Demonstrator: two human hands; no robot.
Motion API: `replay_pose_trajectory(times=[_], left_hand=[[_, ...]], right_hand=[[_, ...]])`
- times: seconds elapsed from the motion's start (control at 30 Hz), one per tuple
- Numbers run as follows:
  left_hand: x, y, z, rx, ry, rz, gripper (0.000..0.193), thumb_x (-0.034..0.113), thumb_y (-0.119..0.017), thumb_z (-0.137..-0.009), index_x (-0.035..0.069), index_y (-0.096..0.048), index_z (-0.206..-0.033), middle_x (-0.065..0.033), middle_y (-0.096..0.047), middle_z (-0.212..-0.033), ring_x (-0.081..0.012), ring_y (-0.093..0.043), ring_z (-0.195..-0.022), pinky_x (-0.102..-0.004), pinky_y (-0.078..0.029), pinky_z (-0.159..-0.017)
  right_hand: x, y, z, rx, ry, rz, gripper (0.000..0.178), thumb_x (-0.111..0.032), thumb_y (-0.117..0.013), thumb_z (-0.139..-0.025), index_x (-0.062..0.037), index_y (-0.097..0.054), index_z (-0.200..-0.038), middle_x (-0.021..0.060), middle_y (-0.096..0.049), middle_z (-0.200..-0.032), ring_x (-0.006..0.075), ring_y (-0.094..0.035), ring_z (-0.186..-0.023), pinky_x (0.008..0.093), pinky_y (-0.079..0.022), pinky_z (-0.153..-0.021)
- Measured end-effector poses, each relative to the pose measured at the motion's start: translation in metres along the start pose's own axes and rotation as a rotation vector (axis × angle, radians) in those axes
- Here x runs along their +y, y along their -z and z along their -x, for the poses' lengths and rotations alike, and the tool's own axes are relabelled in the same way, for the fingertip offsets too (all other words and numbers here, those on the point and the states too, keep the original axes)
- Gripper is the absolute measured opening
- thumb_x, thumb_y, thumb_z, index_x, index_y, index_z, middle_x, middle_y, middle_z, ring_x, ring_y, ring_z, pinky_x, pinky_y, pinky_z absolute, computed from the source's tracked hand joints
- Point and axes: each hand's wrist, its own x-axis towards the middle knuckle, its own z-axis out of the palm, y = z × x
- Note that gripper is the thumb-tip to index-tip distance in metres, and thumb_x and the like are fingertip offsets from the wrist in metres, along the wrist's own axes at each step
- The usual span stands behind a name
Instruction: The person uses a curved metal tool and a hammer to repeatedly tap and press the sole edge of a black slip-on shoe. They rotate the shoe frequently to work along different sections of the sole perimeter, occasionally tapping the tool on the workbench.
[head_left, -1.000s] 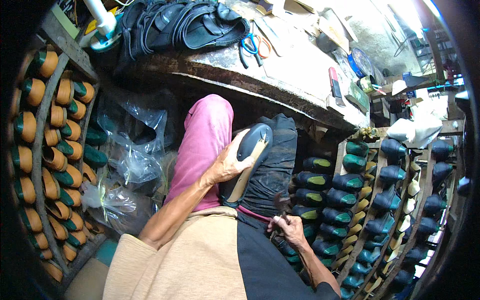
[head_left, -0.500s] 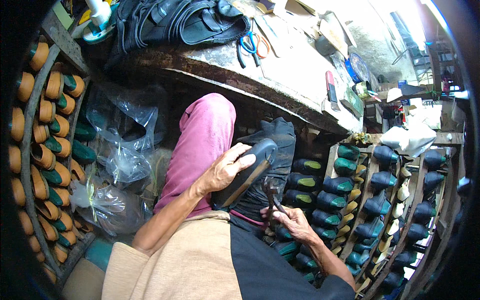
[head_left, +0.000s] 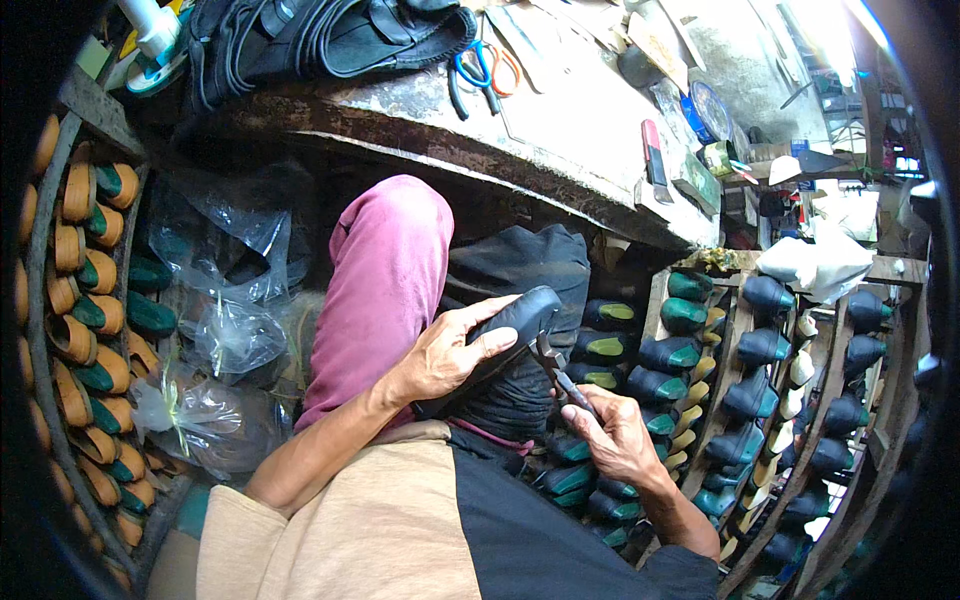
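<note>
My left hand (head_left: 440, 355) is closed around a black shoe (head_left: 538, 306), thumb and fingers over its sides, above my dark-clad knee. The shoe's rounded toe points to the upper right. In my right hand (head_left: 618, 440) is a pair of dark metal pincers (head_left: 562, 380), gripped by the handles. The pincers' jaws are at the shoe's edge near the toe. Whether they pinch the material, I cannot tell. The shoe's heel end is partly hidden behind my left hand and wrist.
A workbench (head_left: 590, 150) runs across the top, bearing black sandals (head_left: 400, 45), scissors with blue and orange handles (head_left: 488, 68) and a red-handled knife (head_left: 655, 158). Brown shoes fill a wooden rack (head_left: 50, 230) at left. Another rack (head_left: 735, 310) holds dark shoes at right. Clear plastic bags (head_left: 235, 325) lie left.
My right hand has raised the pincers, bringing the jaws up to the shoe's toe. The shoe has turned, so less of its underside shows. The whole view has shifted slightly.
</note>
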Motion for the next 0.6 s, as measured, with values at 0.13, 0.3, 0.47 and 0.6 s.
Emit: replay_pose_trajectory(times=[0.13, 0.3, 0.47, 0.6], left_hand=[[0.005, 0.003, 0.001, 0.013, 0.039, 0.006, 0.06, 0.031, -0.072, -0.111, -0.003, -0.06, -0.16, -0.0165, -0.072, -0.151, -0.0229, -0.064, -0.14, -0.0366, -0.045, -0.124], [0.009, 0.0, 0.006, 0.028, 0.029, 0.047, 0.062, 0.03, -0.073, -0.111, -0.005, -0.058, -0.161, -0.0171, -0.07, -0.153, -0.0231, -0.061, -0.143, -0.0376, -0.043, -0.126], [0.006, -0.004, 0.013, 0.056, -0.055, -0.069, 0.063, 0.027, -0.073, -0.111, -0.004, -0.056, -0.163, -0.0173, -0.068, -0.155, -0.0229, -0.06, -0.145, -0.0383, -0.042, -0.127], [0.006, -0.003, 0.01, 0.053, -0.028, 0.004, 0.063, 0.027, -0.074, -0.111, -0.003, -0.056, -0.163, -0.0158, -0.067, -0.156, -0.0214, -0.06, -0.144, -0.0374, -0.043, -0.127]], right_hand=[[-0.003, -0.003, -0.005, 0.089, 0.098, -0.086, 0.027, -0.015, -0.075, -0.107, 0.0108, -0.077, -0.116, 0.0107, -0.074, -0.097, 0.0138, -0.063, -0.076, 0.033, -0.051, -0.068], [0.011, -0.024, 0.0, 0.076, 0.06, -0.156, 0.02, -0.009, -0.072, -0.109, 0.0061, -0.07, -0.096, 0.008, -0.063, -0.091, 0.0163, -0.059, -0.076, 0.0348, -0.048, -0.068], [0.048, -0.062, -0.018, 0.117, 0.308, -0.11, 0.023, -0.004, -0.064, -0.112, 0.0029, -0.054, -0.092, 0.0115, -0.046, -0.081, 0.0267, -0.047, -0.068, 0.0408, -0.042, -0.064], [0.063, -0.08, -0.028, 0.155, 0.367, -0.124, 0.024, -0.007, -0.065, -0.113, 0.0029, -0.053, -0.094, 0.0137, -0.044, -0.081, 0.0281, -0.045, -0.066, 0.0403, -0.041, -0.064]])
